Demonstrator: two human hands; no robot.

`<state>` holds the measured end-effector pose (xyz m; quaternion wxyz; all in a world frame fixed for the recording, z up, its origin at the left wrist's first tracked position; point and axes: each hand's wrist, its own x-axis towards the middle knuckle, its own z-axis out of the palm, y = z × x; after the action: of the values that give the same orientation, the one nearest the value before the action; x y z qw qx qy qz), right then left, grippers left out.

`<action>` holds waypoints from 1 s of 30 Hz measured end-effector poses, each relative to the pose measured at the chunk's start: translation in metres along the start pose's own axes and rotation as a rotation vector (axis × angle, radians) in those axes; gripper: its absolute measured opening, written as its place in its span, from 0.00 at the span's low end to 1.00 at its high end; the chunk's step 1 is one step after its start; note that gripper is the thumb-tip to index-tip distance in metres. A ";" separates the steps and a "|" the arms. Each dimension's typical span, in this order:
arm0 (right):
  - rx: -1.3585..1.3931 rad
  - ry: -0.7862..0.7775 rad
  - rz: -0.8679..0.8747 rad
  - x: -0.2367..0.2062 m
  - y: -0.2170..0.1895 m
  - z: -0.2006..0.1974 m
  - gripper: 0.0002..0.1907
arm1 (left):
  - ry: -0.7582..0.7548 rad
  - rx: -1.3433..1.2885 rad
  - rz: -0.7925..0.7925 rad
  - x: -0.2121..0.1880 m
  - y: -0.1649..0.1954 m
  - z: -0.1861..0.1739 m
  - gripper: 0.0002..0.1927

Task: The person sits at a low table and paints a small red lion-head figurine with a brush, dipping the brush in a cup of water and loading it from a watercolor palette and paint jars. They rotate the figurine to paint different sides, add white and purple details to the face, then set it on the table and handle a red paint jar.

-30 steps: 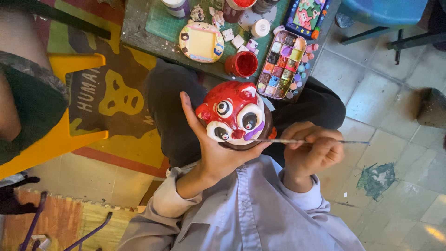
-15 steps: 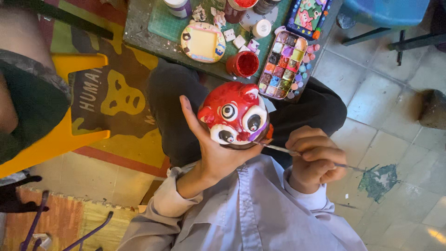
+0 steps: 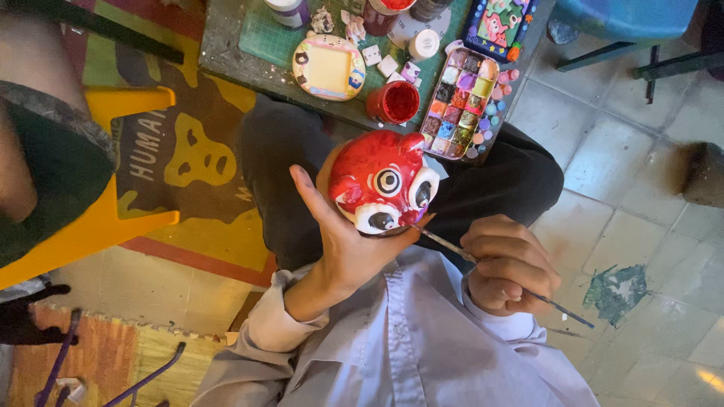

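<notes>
At the centre of the frame, the left hand point(image 3: 343, 241) cups a rounded, glossy red figurine point(image 3: 383, 183) with big white eyes, fingers wrapped around its underside. To the lower right, the right hand point(image 3: 507, 265) is closed on a thin paintbrush point(image 3: 528, 292), whose tip touches the figurine's lower edge. On the bench point(image 3: 226, 53) at the top lie a rectangular paint palette point(image 3: 461, 102) of many small coloured wells, a round red paint pot point(image 3: 397, 102) and a cream square dish point(image 3: 329, 66).
</notes>
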<state>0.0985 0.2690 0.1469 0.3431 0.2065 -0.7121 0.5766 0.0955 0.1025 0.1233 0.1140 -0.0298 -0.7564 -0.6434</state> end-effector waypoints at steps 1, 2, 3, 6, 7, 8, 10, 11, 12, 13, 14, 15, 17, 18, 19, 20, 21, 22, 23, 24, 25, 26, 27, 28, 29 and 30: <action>0.000 0.000 0.012 0.000 0.000 0.000 0.25 | 0.000 0.000 -0.005 0.000 0.000 0.000 0.77; -0.005 0.000 -0.004 0.001 0.001 0.001 0.25 | -0.009 -0.016 -0.006 0.002 0.000 -0.001 0.77; -0.010 0.000 -0.021 0.001 0.002 0.001 0.25 | -0.019 -0.033 -0.007 0.003 0.000 -0.002 0.76; -0.025 -0.009 -0.022 0.002 0.004 0.002 0.25 | -0.028 -0.047 0.013 0.005 0.000 -0.002 0.75; -0.030 -0.014 -0.015 0.002 0.004 0.002 0.25 | -0.028 -0.045 0.023 0.006 0.000 -0.002 0.75; -0.027 0.004 -0.008 0.002 0.003 0.002 0.25 | -0.027 -0.039 0.027 0.006 0.000 -0.002 0.75; -0.018 0.037 0.006 0.002 0.003 0.002 0.24 | -0.022 -0.028 0.035 0.007 0.000 -0.001 0.75; -0.011 0.041 0.007 0.002 0.003 0.002 0.24 | -0.020 -0.029 0.028 0.007 0.000 -0.001 0.75; -0.006 0.046 0.008 0.002 0.002 0.003 0.24 | -0.018 -0.030 0.020 0.007 0.000 0.000 0.75; 0.000 0.050 0.009 0.002 0.003 0.003 0.24 | -0.017 -0.031 0.013 0.006 0.000 0.000 0.75; -0.008 0.034 -0.008 0.002 0.003 0.003 0.24 | -0.018 -0.039 0.004 0.006 0.000 0.000 0.75; -0.014 0.018 -0.026 0.003 0.003 0.003 0.24 | -0.018 -0.047 -0.005 0.005 0.000 0.000 0.75; -0.030 -0.006 -0.020 0.003 0.003 0.002 0.25 | -0.018 -0.048 -0.010 0.005 0.000 0.000 0.76; -0.038 -0.015 0.001 0.004 0.002 0.002 0.25 | -0.016 -0.041 -0.005 0.004 0.000 0.000 0.76; -0.046 -0.022 0.022 0.004 0.002 0.002 0.25 | -0.013 -0.034 0.000 0.004 0.000 -0.001 0.76; -0.033 -0.012 0.010 0.004 0.002 0.002 0.25 | -0.015 -0.038 0.004 0.005 0.000 -0.001 0.76; -0.021 0.000 -0.001 0.004 0.002 0.002 0.24 | -0.017 -0.042 0.009 0.005 -0.001 -0.001 0.76; -0.010 0.012 -0.013 0.003 0.002 0.002 0.24 | -0.021 -0.047 0.014 0.005 -0.001 -0.001 0.75; -0.014 0.010 -0.013 0.003 0.003 0.003 0.24 | -0.019 -0.050 0.013 0.005 -0.001 -0.001 0.75; -0.018 0.009 -0.013 0.003 0.003 0.003 0.24 | -0.018 -0.052 0.012 0.006 -0.002 -0.001 0.75; -0.023 0.009 -0.014 0.003 0.003 0.003 0.24 | -0.018 -0.054 0.011 0.006 -0.002 -0.001 0.75; -0.016 0.008 -0.020 0.003 0.004 0.004 0.24 | -0.018 -0.052 0.019 0.006 -0.002 -0.001 0.75; -0.008 0.007 -0.026 0.003 0.005 0.004 0.24 | -0.019 -0.048 0.026 0.007 -0.003 0.000 0.75; 0.002 0.005 -0.032 0.003 0.005 0.004 0.25 | -0.017 -0.045 0.033 0.007 -0.003 0.000 0.75; -0.012 -0.002 -0.023 0.003 0.006 0.004 0.25 | -0.016 -0.043 0.036 0.008 -0.003 0.000 0.75; -0.025 -0.008 -0.013 0.003 0.005 0.003 0.25 | -0.014 -0.040 0.038 0.008 -0.003 0.000 0.75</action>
<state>0.0918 0.2676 0.1453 0.3465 0.2090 -0.7194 0.5646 0.0867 0.1015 0.1217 0.1203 -0.0509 -0.7435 -0.6559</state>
